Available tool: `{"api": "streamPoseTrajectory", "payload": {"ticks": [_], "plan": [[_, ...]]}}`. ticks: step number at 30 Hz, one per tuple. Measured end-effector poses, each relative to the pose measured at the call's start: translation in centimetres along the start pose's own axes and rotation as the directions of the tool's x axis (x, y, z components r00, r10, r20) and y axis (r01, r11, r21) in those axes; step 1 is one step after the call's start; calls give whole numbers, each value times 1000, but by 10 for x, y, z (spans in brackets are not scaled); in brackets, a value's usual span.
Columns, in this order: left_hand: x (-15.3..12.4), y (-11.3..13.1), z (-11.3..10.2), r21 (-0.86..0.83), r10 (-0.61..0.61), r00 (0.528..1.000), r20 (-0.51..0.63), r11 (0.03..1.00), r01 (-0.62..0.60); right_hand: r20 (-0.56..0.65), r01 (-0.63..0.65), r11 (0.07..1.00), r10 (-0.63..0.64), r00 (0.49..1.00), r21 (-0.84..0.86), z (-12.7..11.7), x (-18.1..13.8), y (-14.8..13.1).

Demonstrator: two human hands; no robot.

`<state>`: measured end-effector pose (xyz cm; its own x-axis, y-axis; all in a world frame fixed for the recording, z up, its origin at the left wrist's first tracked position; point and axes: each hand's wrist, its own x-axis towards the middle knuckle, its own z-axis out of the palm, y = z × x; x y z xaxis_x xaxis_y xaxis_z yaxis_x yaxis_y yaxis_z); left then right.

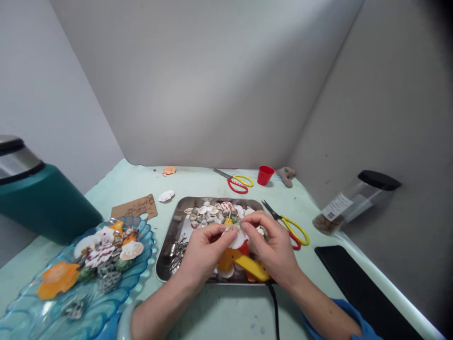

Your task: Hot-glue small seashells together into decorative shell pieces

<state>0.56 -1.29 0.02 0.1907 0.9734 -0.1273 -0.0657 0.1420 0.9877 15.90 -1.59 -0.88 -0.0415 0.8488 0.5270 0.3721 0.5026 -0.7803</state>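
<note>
Over a metal tray [163, 264], my left hand [207, 248] and my right hand [272, 243] are close together with fingers pinched. Between their fingertips is a white scallop shell [236, 240], held from both sides. Something small and greenish sits at its upper edge, partly covered by the fingers. Just below the shell, a yellow hot glue gun [249, 265] lies in the tray with its black cord [274, 307] running toward me. Many small seashells [208, 212] fill the far part of the tray, and a heap of small metallic pieces [178, 252] lies at its left.
On the left stand a blue scalloped dish [145, 255] of shells and a green bottle [46, 203]. Scissors [235, 182] and a red cup [265, 175] lie behind the tray; more scissors [295, 229] sit right. A clear jar [354, 203] and black slab [357, 288] are farther right.
</note>
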Motion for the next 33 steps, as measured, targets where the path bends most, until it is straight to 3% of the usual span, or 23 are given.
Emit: {"api": "streamPoseTrajectory", "payload": {"ticks": [7,18,33], "plan": [[-3,4,-2,83,85,996,-2,993,-85,-8,-15,1000,15,1000,-6,1,-1,0],[-4,4,-2,102,77,997,6,992,-78,-4,-12,998,12,1000,-63,0,-1,-2],[-1,2,2,-63,29,1000,5,998,-28,-25,-48,993,46,999,-104,3,-3,1]]}}
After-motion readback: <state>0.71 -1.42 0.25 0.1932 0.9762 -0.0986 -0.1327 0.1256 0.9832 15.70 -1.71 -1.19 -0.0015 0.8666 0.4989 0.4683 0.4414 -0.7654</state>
